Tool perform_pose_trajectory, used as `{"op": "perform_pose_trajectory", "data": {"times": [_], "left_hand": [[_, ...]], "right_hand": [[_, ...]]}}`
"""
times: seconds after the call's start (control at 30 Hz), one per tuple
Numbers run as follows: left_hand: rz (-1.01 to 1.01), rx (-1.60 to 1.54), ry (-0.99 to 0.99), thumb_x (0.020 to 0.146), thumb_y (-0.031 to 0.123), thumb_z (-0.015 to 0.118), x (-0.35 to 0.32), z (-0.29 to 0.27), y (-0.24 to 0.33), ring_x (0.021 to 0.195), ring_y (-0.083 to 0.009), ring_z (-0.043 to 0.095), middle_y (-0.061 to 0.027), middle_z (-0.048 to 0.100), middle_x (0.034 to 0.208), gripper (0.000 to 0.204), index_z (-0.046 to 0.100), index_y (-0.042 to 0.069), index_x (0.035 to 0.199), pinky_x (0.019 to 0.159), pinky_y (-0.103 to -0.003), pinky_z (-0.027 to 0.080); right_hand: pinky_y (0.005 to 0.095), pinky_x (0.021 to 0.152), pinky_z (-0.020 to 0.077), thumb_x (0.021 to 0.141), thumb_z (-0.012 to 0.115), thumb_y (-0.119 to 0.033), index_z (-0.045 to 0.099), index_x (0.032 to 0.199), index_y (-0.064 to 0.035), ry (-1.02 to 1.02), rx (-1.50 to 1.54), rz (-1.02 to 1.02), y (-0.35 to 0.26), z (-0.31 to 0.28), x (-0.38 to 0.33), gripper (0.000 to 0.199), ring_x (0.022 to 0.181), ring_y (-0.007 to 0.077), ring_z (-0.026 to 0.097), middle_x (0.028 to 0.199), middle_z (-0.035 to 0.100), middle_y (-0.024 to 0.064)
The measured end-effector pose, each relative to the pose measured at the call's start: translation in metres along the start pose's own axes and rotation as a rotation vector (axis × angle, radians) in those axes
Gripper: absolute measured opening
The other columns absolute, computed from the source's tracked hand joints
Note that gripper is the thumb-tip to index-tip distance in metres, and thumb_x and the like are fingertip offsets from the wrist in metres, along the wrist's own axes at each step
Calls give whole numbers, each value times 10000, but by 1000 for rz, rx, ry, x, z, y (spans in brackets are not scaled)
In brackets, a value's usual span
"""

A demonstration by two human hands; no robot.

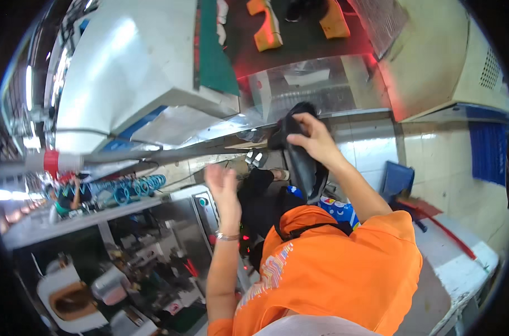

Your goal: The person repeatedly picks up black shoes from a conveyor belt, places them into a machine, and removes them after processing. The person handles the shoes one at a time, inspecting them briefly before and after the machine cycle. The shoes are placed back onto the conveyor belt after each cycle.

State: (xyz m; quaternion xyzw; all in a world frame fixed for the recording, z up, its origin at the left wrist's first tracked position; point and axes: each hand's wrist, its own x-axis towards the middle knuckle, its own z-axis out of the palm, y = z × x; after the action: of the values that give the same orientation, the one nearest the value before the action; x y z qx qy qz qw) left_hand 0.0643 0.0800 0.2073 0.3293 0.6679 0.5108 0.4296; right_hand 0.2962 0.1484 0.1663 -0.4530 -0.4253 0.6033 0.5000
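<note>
My right hand (315,138) is raised and shut on a black, soft shoe-like piece (300,159) that hangs down from my fingers, just in front of a shiny metal machine edge (344,115). To its left, my left hand (223,182) is lifted with fingers apart and holds nothing; it looks blurred, and a bracelet sits on the wrist. My orange shirt (332,269) fills the lower middle.
A dark conveyor belt (299,42) at the top carries orange shoe-shaped pieces (266,28). A big white machine housing (137,67) stands upper left. Blue coiled hoses (134,187) and another person (69,197) are at the left. A blue seat (397,179) and white bench (461,263) are on the right.
</note>
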Motion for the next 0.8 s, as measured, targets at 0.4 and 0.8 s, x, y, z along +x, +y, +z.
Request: {"op": "perform_pose_trajectory", "data": {"times": [0.4,0.8], "left_hand": [[919,1326,25,719,273,695,217,47,158,1342,-340,33,-275,17,1426,1020,-18,-74,1361,1085,-404,35],[833,1295,142,695,118,694,211,67,147,1311,-333,126,-258,36,1413,1032,-76,-49,1362,1072,-398,120]], "right_hand": [[327,784,444,730,617,-98,502,1116,-25,419,-39,-269,22,-24,99,409,920,292,591,1007,588,188],[409,823,430,745,544,-115,525,1125,4,396,74,-430,15,50,313,398,931,366,558,1008,582,220]]}}
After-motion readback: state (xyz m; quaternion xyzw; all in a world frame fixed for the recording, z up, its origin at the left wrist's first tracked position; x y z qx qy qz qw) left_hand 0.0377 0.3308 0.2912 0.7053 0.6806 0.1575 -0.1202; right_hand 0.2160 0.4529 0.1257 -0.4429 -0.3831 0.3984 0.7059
